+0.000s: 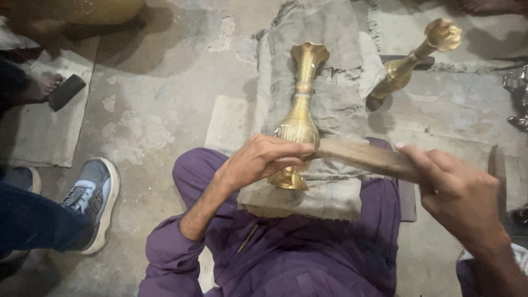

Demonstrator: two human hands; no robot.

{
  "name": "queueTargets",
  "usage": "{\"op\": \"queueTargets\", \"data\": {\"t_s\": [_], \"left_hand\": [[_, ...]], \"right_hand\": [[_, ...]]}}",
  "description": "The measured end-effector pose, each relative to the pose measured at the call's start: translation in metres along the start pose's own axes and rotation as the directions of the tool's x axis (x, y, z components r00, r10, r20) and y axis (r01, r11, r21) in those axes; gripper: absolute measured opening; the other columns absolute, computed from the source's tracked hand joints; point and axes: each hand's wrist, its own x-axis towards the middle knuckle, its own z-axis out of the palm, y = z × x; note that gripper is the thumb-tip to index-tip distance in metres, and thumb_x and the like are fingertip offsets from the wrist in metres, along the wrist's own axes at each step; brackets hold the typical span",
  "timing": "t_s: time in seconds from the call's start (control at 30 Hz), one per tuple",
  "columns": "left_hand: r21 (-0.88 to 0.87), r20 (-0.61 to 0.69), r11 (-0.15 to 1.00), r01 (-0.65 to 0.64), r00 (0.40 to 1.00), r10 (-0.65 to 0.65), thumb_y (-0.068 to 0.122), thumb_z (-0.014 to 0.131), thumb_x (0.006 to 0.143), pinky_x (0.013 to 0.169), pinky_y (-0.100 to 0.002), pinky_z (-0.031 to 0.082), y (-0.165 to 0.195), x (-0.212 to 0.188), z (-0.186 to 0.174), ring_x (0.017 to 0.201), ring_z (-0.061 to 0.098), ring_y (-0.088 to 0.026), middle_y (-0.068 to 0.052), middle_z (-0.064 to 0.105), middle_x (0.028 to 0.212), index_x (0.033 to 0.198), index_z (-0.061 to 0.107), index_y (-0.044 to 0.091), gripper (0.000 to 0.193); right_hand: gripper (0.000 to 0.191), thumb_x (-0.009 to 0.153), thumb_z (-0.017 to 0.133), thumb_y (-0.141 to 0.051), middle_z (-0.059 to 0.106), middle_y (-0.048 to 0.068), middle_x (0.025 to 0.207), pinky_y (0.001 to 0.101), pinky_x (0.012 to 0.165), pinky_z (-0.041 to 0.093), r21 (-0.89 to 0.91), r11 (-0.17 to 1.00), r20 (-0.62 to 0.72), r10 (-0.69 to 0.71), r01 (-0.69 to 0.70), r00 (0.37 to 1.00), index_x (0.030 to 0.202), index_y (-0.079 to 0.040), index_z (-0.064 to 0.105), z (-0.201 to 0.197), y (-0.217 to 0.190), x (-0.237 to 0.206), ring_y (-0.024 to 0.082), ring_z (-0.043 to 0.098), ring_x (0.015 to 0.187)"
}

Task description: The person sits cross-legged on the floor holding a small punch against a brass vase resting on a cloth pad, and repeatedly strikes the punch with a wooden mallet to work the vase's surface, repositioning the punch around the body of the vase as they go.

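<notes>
A brass vase (301, 110) lies on a grey folded cloth (335, 99) over my lap, its flared mouth pointing away. My left hand (258, 160) grips the vase low on its belly, near the foot. My right hand (456, 192) holds the near end of a long flat wooden tool (363, 157), whose far end rests against the vase by my left fingers. I wear purple clothes (286, 253).
A second brass vase (412, 58) lies on the concrete floor at the upper right. Another person's shoe (91, 198) and a bare foot (38, 88) are at the left. Silvery metal pieces (517, 99) sit at the right edge. A dark block (67, 91) lies at the upper left.
</notes>
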Motion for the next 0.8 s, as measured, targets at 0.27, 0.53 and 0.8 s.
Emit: {"op": "queueTargets", "data": {"t_s": [0.27,0.53,0.8], "left_hand": [[0.026,-0.049,0.999,-0.038,0.998,0.040,0.023,0.074,0.095,0.082,-0.033,0.065,-0.004,-0.006,0.004,0.093,0.079,-0.019,-0.004,0.079,0.115,0.132,0.069,0.019,0.038],[-0.008,-0.072,1.000,0.003,0.997,-0.004,0.023,0.075,0.094,0.079,-0.033,0.064,-0.007,-0.010,0.008,0.090,0.079,-0.018,-0.004,0.079,0.111,0.131,0.070,0.017,0.038],[-0.015,-0.043,1.000,-0.008,0.999,0.007,0.024,0.072,0.095,0.078,-0.032,0.064,-0.013,-0.010,0.010,0.086,0.078,-0.016,-0.001,0.080,0.107,0.132,0.070,0.022,0.038]], "right_hand": [[0.051,0.094,0.077,-0.015,0.074,-0.001,0.103,0.0340,0.060,0.055,0.283,0.959,-0.140,0.054,-0.012,0.989,0.141,-0.027,0.060,-0.005,-0.001,0.000,0.020,0.070,0.076],[0.058,0.083,0.075,-0.009,0.076,0.001,0.101,0.0359,0.067,0.058,0.034,0.999,-0.021,0.027,-0.026,0.999,0.138,-0.027,0.067,-0.027,-0.010,0.011,0.022,0.072,0.076],[0.057,0.085,0.077,-0.013,0.075,0.002,0.101,0.0360,0.067,0.058,-0.005,1.000,-0.023,-0.011,0.011,1.000,0.140,-0.026,0.066,-0.027,-0.004,0.008,0.021,0.071,0.074]]}}
